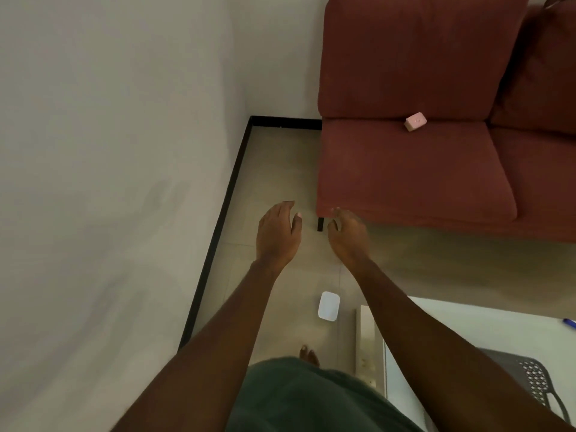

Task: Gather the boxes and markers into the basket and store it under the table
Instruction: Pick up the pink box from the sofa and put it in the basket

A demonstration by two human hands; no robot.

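Head cam looking down: both arms stretched out over the tiled floor. Left hand has its fingers loosely spread and isn't holding anything; right hand is the same, fingers relaxed and slightly curled, nothing in it, just off the corner of the red sofa. Small pink box sits on the sofa seat up at 1 o'clock. White box lies on the floor at 6 o'clock from the hands. Dark perforated basket and a blue marker are on the white table around 4 o'clock.
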